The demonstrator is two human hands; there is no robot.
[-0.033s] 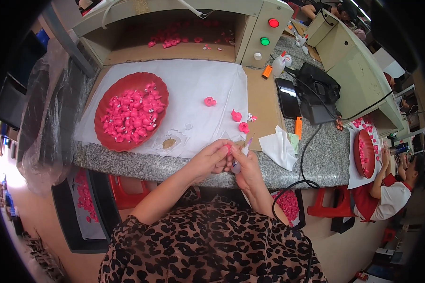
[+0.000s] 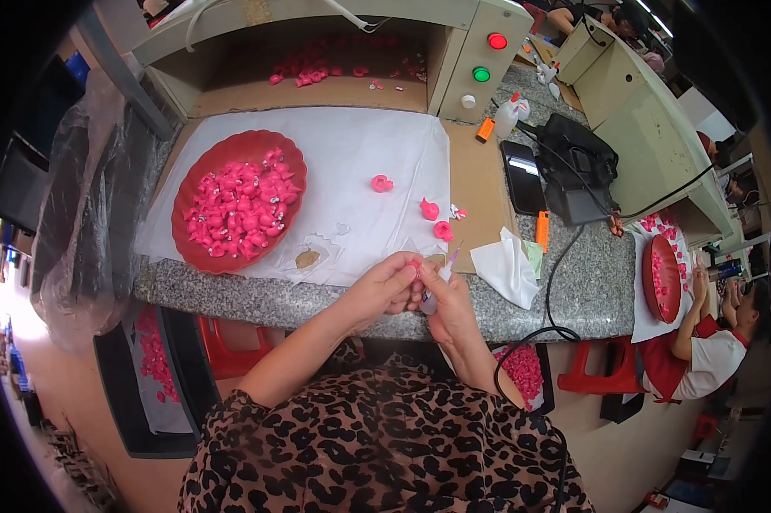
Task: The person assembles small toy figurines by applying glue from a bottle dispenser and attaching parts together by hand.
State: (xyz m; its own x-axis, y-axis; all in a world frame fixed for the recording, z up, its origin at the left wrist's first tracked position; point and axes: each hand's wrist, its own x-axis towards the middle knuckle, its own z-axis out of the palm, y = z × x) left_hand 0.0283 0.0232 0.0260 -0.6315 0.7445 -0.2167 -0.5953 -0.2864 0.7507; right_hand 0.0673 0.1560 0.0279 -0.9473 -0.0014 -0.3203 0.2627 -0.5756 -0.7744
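My left hand (image 2: 384, 288) and my right hand (image 2: 452, 306) meet over the near edge of the worktop. The left thumb and fingers pinch a small pink piece (image 2: 413, 268), mostly covered by fingertips; the right fingertips touch it too. Tucked in my right hand is a small clear squeeze bottle (image 2: 430, 302) with a thin needle tip pointing up and away. Just beyond the hands lie a few loose pink molded pieces (image 2: 443, 231). To the left, a red scalloped bowl (image 2: 190, 171) holds a heap of similar pink pieces (image 2: 240, 205).
White paper (image 2: 342, 145), torn near the front, covers the granite worktop (image 2: 223, 293). A cabinet (image 2: 317, 101) stands behind. At right lie a phone (image 2: 522, 177), a black bag (image 2: 573, 162), orange lighters (image 2: 542, 231) and a white cloth (image 2: 505, 269). A black cable (image 2: 549, 291) hangs over the edge.
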